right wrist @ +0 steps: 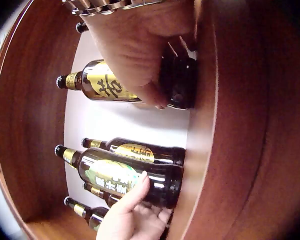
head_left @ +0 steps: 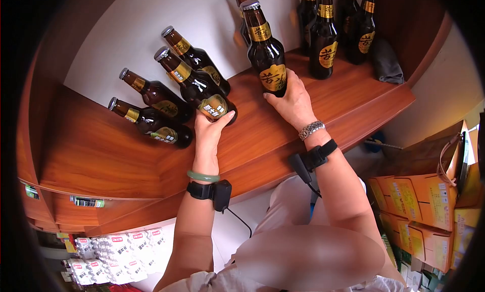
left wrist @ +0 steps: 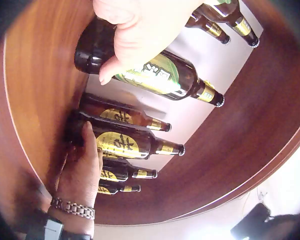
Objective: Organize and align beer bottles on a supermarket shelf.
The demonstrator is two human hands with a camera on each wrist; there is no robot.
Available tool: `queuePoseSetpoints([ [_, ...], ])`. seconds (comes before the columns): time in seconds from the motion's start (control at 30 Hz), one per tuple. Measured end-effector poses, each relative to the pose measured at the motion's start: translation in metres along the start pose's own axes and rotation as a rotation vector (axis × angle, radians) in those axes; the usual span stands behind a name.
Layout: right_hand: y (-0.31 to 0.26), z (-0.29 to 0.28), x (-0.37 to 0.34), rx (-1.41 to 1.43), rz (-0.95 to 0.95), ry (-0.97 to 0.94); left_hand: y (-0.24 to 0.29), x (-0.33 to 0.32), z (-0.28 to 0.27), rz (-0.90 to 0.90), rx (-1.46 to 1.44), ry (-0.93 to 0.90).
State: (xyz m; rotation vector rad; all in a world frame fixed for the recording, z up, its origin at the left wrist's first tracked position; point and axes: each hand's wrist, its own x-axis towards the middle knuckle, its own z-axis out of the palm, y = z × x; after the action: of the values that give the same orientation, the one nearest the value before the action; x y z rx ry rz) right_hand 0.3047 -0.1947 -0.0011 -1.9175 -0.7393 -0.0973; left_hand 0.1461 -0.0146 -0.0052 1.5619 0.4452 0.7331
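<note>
My left hand [head_left: 207,134] grips the lower part of a brown beer bottle [head_left: 194,86] with a green-and-gold label. In the left wrist view the thumb lies across that bottle's label [left wrist: 157,76]. Another brown beer bottle [head_left: 266,54], with a plain gold label and black characters, is held near its base by my right hand [head_left: 294,101]. Both bottles stand upright at the wooden shelf, label side toward me. The right wrist view has the right thumb [right wrist: 152,95] wrapped low on the glass; the fingers behind it are mostly hidden.
More bottles [head_left: 156,97] stand left of my left hand, and others [head_left: 323,49] at the right. A dark cloth-like item [head_left: 388,64] lies at the shelf's [head_left: 242,140] right end. Yellow cartons [head_left: 414,201] are stacked at lower right, white packs [head_left: 121,254] at lower left.
</note>
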Motion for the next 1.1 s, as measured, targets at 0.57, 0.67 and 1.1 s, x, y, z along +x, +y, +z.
queuePoseSetpoints([
  [0.57,0.013,0.006,0.002,0.064,-0.020,-0.026,-0.013,0.006,0.002,0.114,0.090,0.053],
  [0.67,0.014,0.006,0.002,0.068,-0.022,-0.033,-0.010,0.004,0.004,0.115,0.075,0.041],
  [1.1,0.009,0.001,-0.002,0.051,-0.053,-0.010,-0.007,0.007,-0.001,0.023,0.033,0.025],
])
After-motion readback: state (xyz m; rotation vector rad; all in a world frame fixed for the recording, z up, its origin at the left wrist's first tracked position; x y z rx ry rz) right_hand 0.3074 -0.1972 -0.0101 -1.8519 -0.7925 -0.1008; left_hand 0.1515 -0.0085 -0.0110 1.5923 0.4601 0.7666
